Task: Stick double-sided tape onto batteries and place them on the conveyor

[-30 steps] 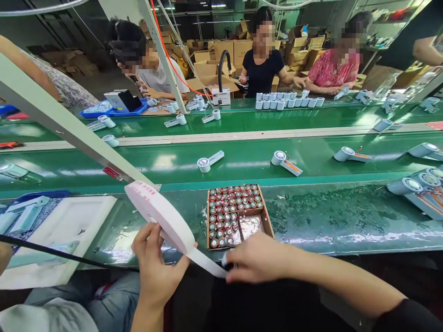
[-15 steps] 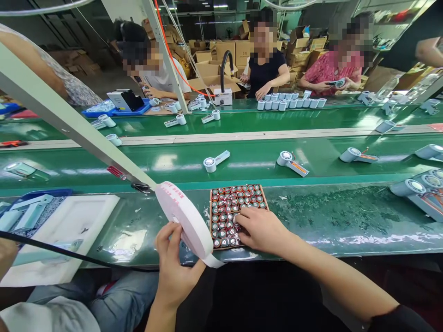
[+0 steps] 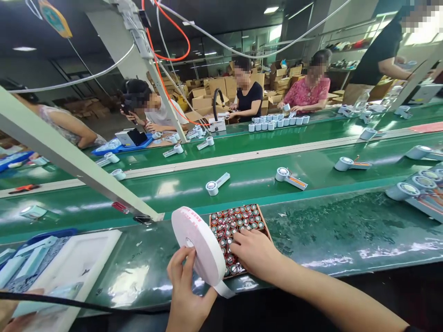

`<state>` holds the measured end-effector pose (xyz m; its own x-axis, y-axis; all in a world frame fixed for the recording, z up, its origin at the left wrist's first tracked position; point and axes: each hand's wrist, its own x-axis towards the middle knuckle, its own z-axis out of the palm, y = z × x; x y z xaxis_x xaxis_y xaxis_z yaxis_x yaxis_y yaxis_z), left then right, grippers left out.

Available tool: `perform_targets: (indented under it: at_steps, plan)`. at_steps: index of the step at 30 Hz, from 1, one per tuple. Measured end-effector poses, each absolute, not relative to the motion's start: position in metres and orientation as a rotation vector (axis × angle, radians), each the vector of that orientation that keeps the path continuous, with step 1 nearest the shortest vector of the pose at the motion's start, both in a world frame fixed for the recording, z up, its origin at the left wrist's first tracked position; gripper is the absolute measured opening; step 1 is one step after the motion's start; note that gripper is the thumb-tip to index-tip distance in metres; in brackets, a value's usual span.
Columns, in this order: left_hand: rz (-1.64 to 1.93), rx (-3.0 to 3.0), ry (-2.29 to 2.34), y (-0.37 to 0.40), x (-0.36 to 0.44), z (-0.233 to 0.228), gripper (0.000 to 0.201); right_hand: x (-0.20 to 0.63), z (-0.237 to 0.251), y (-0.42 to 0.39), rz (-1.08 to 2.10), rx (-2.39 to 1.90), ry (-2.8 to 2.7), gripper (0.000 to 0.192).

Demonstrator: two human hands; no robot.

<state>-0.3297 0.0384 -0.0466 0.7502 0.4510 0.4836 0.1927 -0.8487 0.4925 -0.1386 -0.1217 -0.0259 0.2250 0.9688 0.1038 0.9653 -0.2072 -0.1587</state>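
My left hand [image 3: 188, 288] grips a large white roll of foam tape [image 3: 200, 244] with red print on its edge, held upright above the near edge of the green bench; a short loose tail hangs off its lower right. My right hand [image 3: 256, 253] rests palm down in a shallow brown cardboard box [image 3: 266, 228] packed with several upright round cells [image 3: 238, 219] with red and green tops. Its fingers lie on the cells at the box's near side; whether they pinch one is hidden.
A white foam tray [image 3: 79, 263] and a blue bin [image 3: 51, 235] lie left. Handheld fan units [image 3: 216, 183] [image 3: 289, 176] [image 3: 349, 163] ride the green conveyor [image 3: 249, 168]; more [image 3: 415, 189] sit at right. A slanted white frame post [image 3: 69, 159] crosses left. Other people work across the belt.
My right hand let go of the tape's tail and moved up into the box of cells. The left hand carried the roll rightward, beside the box. The camera tilted upward.
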Motion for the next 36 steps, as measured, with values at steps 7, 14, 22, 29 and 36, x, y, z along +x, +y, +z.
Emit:
perform_targets:
  at_steps: [7,14,22,29,36]
  plan:
    - [0.834,2.593,0.414,0.032,-0.327,-0.042,0.076,-0.154,-0.044,-0.123,-0.012,-2.264,-1.704,0.014]
    - [0.725,2.667,0.423,0.021,-0.327,-0.032,0.089,-0.14,-0.06,-0.151,0.246,-1.887,-1.232,0.02]
    - [0.78,2.84,0.329,0.018,-0.318,-0.03,0.078,-0.116,-0.012,-0.177,0.161,-1.04,-0.579,0.036]
    - [0.924,2.924,0.1,0.027,-0.303,-0.038,0.075,-0.118,0.003,-0.173,0.118,-1.193,-0.682,0.046]
    - [0.958,3.004,0.009,0.031,-0.3,-0.043,0.078,-0.122,-0.01,-0.167,0.166,-1.341,-0.711,0.029]
